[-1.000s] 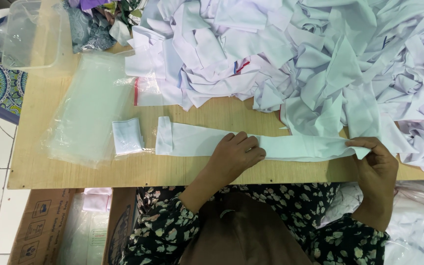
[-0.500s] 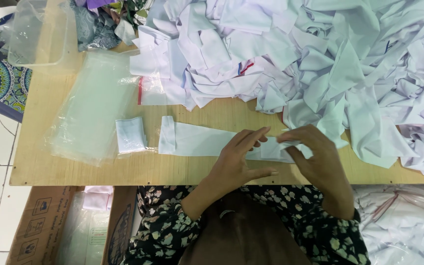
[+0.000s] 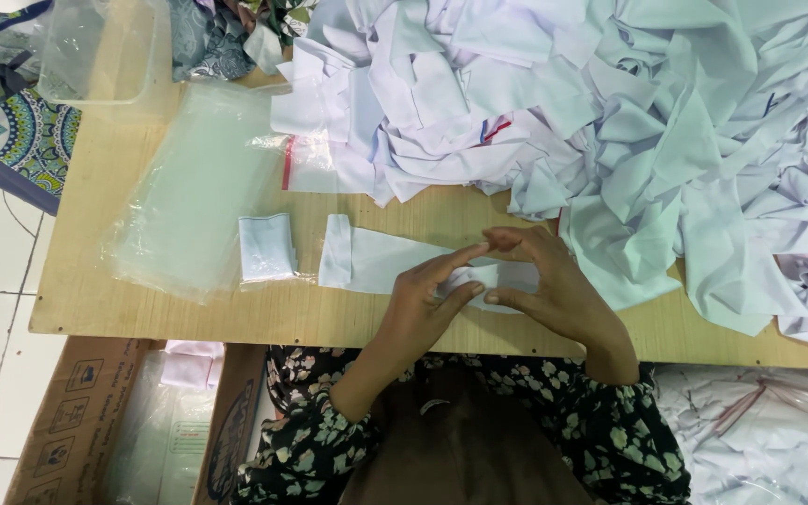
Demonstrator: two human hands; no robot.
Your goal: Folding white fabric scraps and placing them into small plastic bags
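White cloth strip (image 3: 381,262) now folded shorter between both hands (image 3: 488,290).

Bright, even light (soft shadows), slight motion blur throughout.

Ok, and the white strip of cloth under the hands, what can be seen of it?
The white cloth strip lies flat along the wooden table near its front edge, thin and soft-looking, its left end folded over. The left hand and right hand meet over its right part, fingers pinching a fold there. It lies apart from the small folded piece to its left.
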